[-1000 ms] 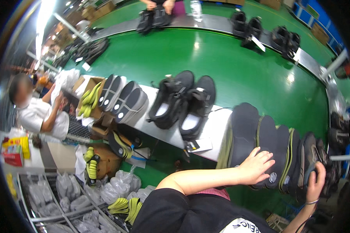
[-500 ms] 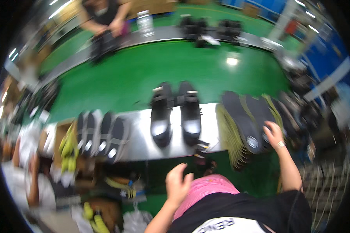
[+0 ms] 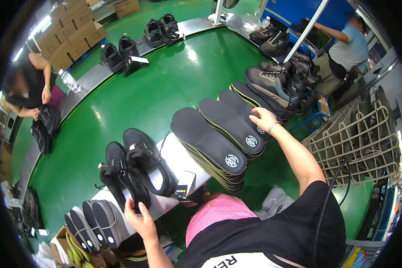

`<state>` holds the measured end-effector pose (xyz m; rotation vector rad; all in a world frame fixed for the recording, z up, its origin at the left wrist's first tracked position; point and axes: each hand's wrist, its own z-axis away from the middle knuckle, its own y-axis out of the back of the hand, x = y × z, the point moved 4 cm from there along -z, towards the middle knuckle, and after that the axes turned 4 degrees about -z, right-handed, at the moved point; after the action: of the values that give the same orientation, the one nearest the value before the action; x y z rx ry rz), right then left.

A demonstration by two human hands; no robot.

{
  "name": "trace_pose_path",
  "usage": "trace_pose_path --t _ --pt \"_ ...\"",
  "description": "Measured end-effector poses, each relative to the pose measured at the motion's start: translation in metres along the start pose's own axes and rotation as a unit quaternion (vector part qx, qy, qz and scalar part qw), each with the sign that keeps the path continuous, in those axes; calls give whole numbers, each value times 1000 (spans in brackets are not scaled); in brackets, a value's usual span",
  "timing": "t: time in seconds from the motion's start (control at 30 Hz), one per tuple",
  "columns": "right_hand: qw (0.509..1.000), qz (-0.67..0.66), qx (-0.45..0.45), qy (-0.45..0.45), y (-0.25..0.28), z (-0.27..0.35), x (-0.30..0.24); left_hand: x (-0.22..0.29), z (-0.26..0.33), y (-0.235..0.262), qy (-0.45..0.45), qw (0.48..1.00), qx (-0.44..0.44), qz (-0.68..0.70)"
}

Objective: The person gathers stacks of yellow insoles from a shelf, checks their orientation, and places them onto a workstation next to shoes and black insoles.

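Note:
A pair of black lace-up shoes stands on the pale bench top (image 3: 174, 154): a left shoe (image 3: 120, 174) and a right shoe (image 3: 147, 161), heels toward me. My left hand (image 3: 140, 221) is just at the heel of the left shoe, fingers apart and holding nothing; whether a fingertip touches it I cannot tell. To the right, tall piles of dark insoles with yellow-green edges overlap in a row, among them a near pile (image 3: 214, 140) and a middle pile (image 3: 232, 123). Over the farther insoles (image 3: 236, 105) my right hand (image 3: 264, 119) reaches with fingers spread, nothing visibly held.
Grey-edged insoles (image 3: 98, 223) lie left of the shoes. A small black-and-white card (image 3: 185, 184) sits by the right shoe. Brown-grey shoes (image 3: 272, 87) stand beyond the insole piles, near a wire rack (image 3: 357, 138). Co-workers sit at far left and far right.
The view has swung to the right. My left hand has come from in front of my lap to the shoe heel. My right hand has moved farther over the insole piles.

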<state>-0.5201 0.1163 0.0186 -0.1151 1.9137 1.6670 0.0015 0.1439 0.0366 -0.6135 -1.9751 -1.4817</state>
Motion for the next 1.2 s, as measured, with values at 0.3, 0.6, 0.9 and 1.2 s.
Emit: trace_pose_path --t 0.3,0.6,0.9,1.2 --pt "988 57 -97 103 -29 -17 -20 -15 -78 -41 171 961 -170 -134" --pt "985 -116 -69 104 6 -16 -118 -9 -65 -50 171 964 -200 -20" --pt "889 -89 -257 368 -120 20 -331 -8 -17 3 -104 993 -23 -45" --pt "900 54 -91 422 -153 56 -368 -166 166 73 240 968 -73 -14"
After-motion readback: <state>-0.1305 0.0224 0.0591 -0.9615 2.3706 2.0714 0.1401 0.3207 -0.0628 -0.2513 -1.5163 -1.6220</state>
